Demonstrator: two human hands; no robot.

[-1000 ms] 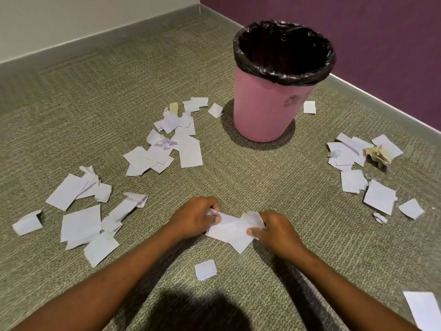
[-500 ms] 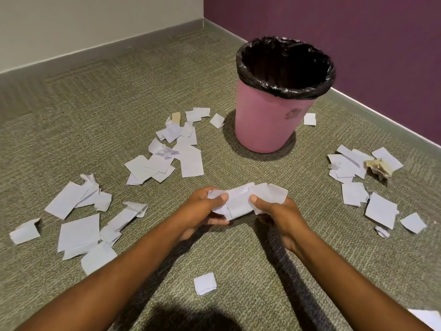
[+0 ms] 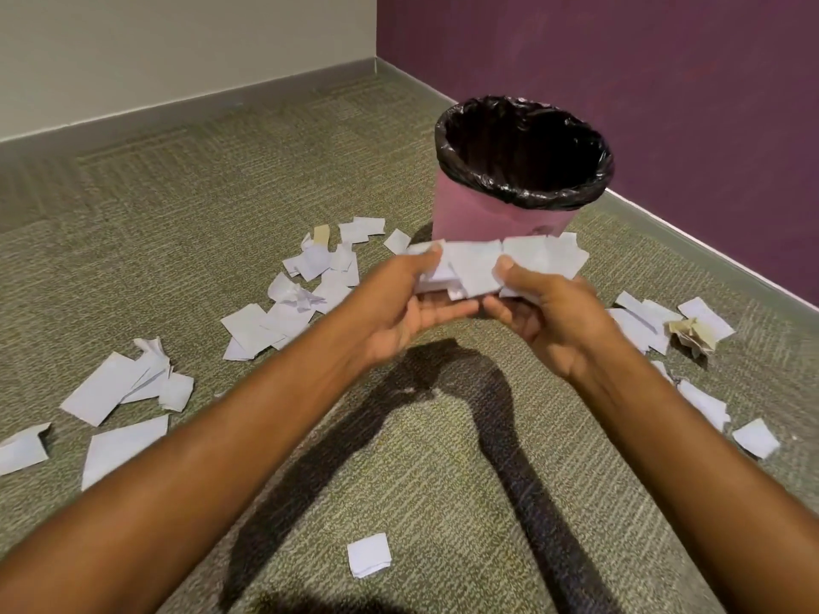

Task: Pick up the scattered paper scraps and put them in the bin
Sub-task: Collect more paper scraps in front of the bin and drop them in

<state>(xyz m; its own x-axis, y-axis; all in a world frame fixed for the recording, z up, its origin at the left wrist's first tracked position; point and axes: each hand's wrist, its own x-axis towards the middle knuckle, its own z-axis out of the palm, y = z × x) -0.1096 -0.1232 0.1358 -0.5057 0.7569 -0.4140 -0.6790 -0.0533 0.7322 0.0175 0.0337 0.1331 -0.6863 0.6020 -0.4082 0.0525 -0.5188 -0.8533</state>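
Note:
A bunch of white paper scraps [image 3: 496, 263] is held up in the air between both hands, just in front of the pink bin [image 3: 487, 214] with its black liner. My left hand [image 3: 399, 303] grips the bunch's left end, thumb on top. My right hand [image 3: 545, 312] grips the right end the same way. Many more white scraps lie on the carpet: a spread to the left [image 3: 283, 321], another further left [image 3: 128, 383], a group at the right [image 3: 642, 321], and one small square near me [image 3: 368, 555].
The bin stands near the corner where a purple wall [image 3: 664, 82] meets a cream wall [image 3: 155, 46]. A crumpled tan scrap [image 3: 691, 336] lies among the scraps at the right. Green-grey carpet [image 3: 221, 192] covers the floor.
Both hands have lifted the gathered bunch off the carpet and carried it forward toward the bin. The view has tilted up, showing more of the walls.

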